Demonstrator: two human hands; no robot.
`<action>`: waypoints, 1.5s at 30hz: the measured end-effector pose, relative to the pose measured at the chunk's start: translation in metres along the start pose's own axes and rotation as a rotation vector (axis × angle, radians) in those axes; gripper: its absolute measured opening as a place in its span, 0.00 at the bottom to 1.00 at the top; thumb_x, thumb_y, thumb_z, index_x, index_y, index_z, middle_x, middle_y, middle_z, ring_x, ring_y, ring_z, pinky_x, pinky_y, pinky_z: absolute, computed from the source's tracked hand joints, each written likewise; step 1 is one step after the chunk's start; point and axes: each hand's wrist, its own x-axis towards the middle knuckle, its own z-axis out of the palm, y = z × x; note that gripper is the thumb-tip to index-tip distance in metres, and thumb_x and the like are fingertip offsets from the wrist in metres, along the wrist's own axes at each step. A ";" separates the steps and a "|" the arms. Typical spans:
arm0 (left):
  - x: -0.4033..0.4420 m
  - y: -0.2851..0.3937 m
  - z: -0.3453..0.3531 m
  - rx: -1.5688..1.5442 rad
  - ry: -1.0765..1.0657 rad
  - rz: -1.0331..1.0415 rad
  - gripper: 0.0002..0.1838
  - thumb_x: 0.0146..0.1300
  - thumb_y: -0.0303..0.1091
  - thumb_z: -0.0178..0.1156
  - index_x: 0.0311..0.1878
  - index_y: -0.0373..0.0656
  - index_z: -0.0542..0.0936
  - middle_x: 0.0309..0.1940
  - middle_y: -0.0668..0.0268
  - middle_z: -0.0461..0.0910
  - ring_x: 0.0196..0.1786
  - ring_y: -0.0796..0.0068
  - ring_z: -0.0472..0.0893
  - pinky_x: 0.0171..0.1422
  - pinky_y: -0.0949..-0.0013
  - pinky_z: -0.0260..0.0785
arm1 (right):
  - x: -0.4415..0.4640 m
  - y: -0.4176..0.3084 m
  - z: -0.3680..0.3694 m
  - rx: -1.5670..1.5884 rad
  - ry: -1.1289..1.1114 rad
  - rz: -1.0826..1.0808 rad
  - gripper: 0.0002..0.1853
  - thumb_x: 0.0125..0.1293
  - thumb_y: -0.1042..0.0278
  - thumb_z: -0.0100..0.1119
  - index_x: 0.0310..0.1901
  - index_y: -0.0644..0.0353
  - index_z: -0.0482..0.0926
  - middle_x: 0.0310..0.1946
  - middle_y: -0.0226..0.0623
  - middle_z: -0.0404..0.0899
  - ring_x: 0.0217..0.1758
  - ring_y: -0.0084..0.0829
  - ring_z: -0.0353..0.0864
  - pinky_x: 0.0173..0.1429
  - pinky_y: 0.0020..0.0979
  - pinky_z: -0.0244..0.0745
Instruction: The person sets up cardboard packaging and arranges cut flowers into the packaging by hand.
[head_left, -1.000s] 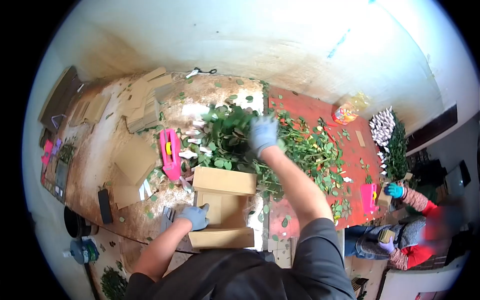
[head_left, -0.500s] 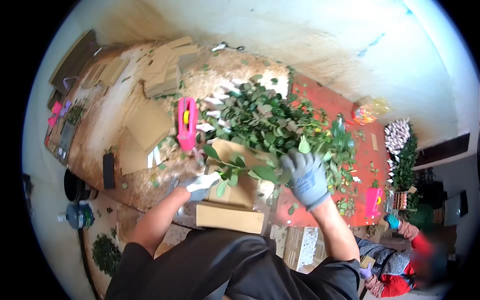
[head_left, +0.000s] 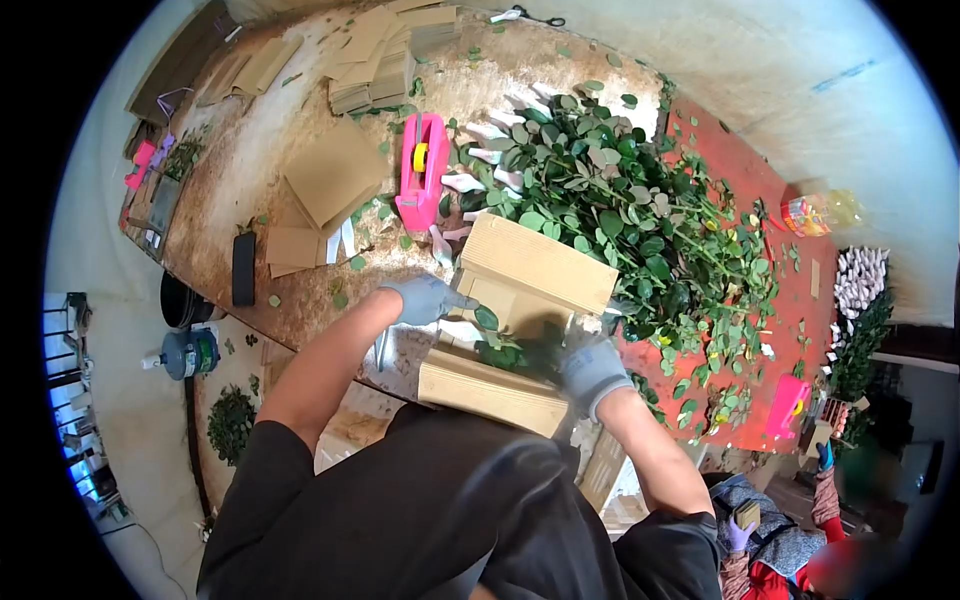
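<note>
In front of me an open cardboard box (head_left: 541, 262) with raised flaps lies tilted on the table. Inside it is a leafy flower stem (head_left: 505, 353) with a white-wrapped head (head_left: 462, 331) pointing left. My left hand (head_left: 428, 299), in a grey glove, is just above the white head with its fingers stretched out. At the leafy, right end of the stem is my right hand (head_left: 592, 368), gloved alike; motion blurs its fingers, so its grip is unclear. Behind the box a large pile of leafy stems (head_left: 625, 215) with white-wrapped heads spreads to the right.
A pink tape dispenser (head_left: 422, 172) stands left of the pile. Flat cardboard pieces (head_left: 335, 172) and cardboard stacks (head_left: 375, 65) lie farther left. Scissors (head_left: 528, 16) are at the back edge. Another person's purple-gloved hand (head_left: 741, 535) holds a small cardboard piece at lower right.
The leafy stem has gone from above the box down into it. My left hand's fingers have come off its white head. The view has shifted, with the table appearing farther up.
</note>
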 end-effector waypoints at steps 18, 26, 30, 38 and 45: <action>-0.029 0.038 -0.002 0.139 0.105 -0.011 0.25 0.70 0.33 0.51 0.70 0.56 0.77 0.50 0.52 0.85 0.52 0.48 0.84 0.63 0.50 0.74 | 0.092 -0.054 0.027 0.449 -0.106 -0.286 0.19 0.75 0.66 0.45 0.64 0.55 0.77 0.56 0.49 0.82 0.54 0.48 0.86 0.53 0.48 0.82; -0.034 0.036 0.019 0.188 0.085 0.129 0.16 0.67 0.46 0.59 0.39 0.44 0.86 0.40 0.53 0.85 0.49 0.51 0.84 0.59 0.52 0.74 | 0.101 -0.055 0.053 0.562 -0.022 -0.271 0.23 0.74 0.68 0.45 0.69 0.57 0.69 0.58 0.52 0.80 0.56 0.49 0.85 0.59 0.46 0.79; -0.026 0.019 0.030 0.285 0.155 0.317 0.13 0.66 0.43 0.58 0.38 0.45 0.85 0.38 0.55 0.85 0.46 0.50 0.84 0.56 0.52 0.74 | 0.104 -0.056 0.069 0.602 0.045 -0.292 0.24 0.74 0.70 0.43 0.71 0.58 0.67 0.60 0.53 0.80 0.60 0.50 0.83 0.65 0.46 0.76; -0.079 -0.003 -0.007 0.380 0.149 0.105 0.10 0.68 0.39 0.57 0.44 0.47 0.83 0.39 0.58 0.85 0.45 0.53 0.85 0.53 0.51 0.75 | 0.103 -0.056 0.063 0.593 0.030 -0.268 0.24 0.76 0.70 0.40 0.71 0.57 0.66 0.62 0.53 0.79 0.60 0.49 0.83 0.64 0.46 0.77; -0.119 0.017 -0.011 0.153 0.435 0.089 0.17 0.66 0.47 0.62 0.51 0.48 0.84 0.42 0.58 0.85 0.51 0.54 0.85 0.55 0.51 0.76 | 0.102 -0.056 0.039 0.394 -0.138 -0.356 0.24 0.75 0.70 0.42 0.71 0.57 0.68 0.58 0.51 0.81 0.54 0.49 0.86 0.59 0.47 0.79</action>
